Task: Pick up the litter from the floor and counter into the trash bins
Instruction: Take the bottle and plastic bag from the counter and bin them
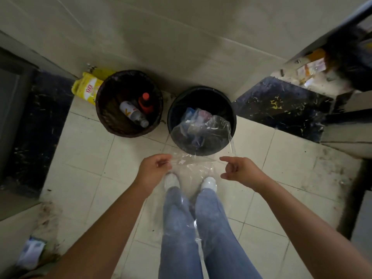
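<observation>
We're boxed in by dark ledges either side, pale tile floor (84, 158) open in between. The woven brown bin (104, 115) holds two bottles (133, 114); the smooth black bin (231, 109) holds crumpled wrappers. Our left hand (156, 168) has its grip pinched on the clear plastic sheet (201, 129) draped over the black bin's rim; right hand (236, 170) is half-curled, can't tell if it's holding.

The person wore light blue jeans (181, 228) and white shoes (171, 181), with both forearms (112, 222) bare, no sleeves showing.
</observation>
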A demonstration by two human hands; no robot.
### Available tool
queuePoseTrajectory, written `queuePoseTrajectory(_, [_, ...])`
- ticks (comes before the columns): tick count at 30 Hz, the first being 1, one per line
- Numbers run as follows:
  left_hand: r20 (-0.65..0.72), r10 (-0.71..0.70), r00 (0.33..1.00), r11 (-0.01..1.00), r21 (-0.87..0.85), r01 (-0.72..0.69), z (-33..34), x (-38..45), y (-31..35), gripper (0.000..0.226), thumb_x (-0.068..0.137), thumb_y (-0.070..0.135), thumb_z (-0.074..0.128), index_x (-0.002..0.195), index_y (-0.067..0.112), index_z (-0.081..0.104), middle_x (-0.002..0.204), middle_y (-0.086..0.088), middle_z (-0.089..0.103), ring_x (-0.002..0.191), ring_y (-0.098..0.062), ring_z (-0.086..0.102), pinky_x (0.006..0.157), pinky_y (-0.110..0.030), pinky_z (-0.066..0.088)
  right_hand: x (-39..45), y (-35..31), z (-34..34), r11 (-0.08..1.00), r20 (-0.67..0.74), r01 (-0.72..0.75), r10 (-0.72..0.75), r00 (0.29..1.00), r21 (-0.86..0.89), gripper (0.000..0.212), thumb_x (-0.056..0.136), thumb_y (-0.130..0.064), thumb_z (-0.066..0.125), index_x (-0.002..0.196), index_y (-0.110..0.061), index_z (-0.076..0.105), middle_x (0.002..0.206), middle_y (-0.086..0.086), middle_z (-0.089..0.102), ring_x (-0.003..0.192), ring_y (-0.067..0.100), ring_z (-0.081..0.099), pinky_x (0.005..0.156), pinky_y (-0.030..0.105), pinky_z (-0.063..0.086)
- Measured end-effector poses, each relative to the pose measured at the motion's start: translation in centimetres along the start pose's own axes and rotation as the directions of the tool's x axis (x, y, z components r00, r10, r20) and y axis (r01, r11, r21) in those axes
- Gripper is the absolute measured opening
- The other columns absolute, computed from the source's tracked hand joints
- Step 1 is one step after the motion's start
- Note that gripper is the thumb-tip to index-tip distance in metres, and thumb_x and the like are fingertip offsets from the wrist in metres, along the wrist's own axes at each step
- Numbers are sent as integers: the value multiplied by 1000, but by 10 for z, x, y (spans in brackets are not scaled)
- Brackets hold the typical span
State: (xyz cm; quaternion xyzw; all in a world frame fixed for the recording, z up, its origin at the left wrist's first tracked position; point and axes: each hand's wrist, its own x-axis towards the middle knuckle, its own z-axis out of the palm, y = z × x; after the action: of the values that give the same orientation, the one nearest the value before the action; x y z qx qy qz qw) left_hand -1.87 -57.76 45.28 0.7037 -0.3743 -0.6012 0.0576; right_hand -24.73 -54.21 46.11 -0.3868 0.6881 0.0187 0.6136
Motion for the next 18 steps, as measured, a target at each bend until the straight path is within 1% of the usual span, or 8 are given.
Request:
queuePoseTrajectory(4, [171,30,985,977,201,-65,-12,0,0,56,80,-11,66,132,-1,49,78,9,48,86,-14,53,83,-18,46,-1,10,-9,886,59,-54,30,998,461,40,85,16,51,121,-2,54,69,1,53,64,10,56,56,10,54])
queuePoseTrajectory(7, [98,243,965,837,481,-259,-8,2,4,34,82,-3,68,116,-4,64,72,3,46,83,-19,48,75,-16,42,-2,10,-19,631,164,-162,55,985,759,33,89,19,40,104,-4,59,67,4,56,57,11,60,53,16,57])
queuePoseTrajectory(8, [60,293,954,807,519,-281,-6,3,6,24,83,-3,67,106,-7,69,76,-4,50,81,-22,49,75,-19,43,-1,7,-20,640,198,-198,73,977,742,30,90,16,42,106,-3,58,70,5,56,57,11,62,56,18,58])
queuePoseTrajectory(9, [38,329,944,787,541,-296,-5,5,8,18,83,-3,66,99,-9,72,84,-14,54,84,-27,52,81,-22,44,-1,3,-20,742,203,-219,114,973,634,27,90,8,49,113,-3,56,77,5,55,64,12,64,63,21,59])
queuePoseTrajectory(11, [36,351,936,767,562,-309,-2,12,8,13,81,-4,68,90,-10,73,109,-27,56,108,-36,53,92,-21,34,2,-5,-17,972,133,-231,225,965,32,45,85,-18,66,125,-6,52,99,7,52,95,22,60,83,30,51])
queuePoseTrajectory(13, [99,355,930,759,551,-348,1,18,9,11,81,-4,67,88,-12,72,128,-24,52,126,-34,44,91,-12,22,4,-14,-9,837,-8,-186,212,977,-515,59,77,-43,70,124,-11,54,121,12,49,121,29,44,99,37,40])
queuePoseTrajectory(16, [202,351,914,786,466,-405,6,23,14,4,83,-3,63,84,-3,67,117,-22,63,118,-27,55,86,-11,28,10,-22,12,656,-93,-78,12,996,-751,59,80,-58,56,117,-13,63,142,9,41,134,29,30,110,44,29])
queuePoseTrajectory(18, [201,375,905,788,445,-425,4,24,15,6,80,9,62,75,8,58,90,-16,66,92,-23,61,79,-19,38,18,-24,20,688,-54,-19,-30,998,-725,53,91,-51,44,104,-5,68,125,15,57,122,29,46,97,39,40])
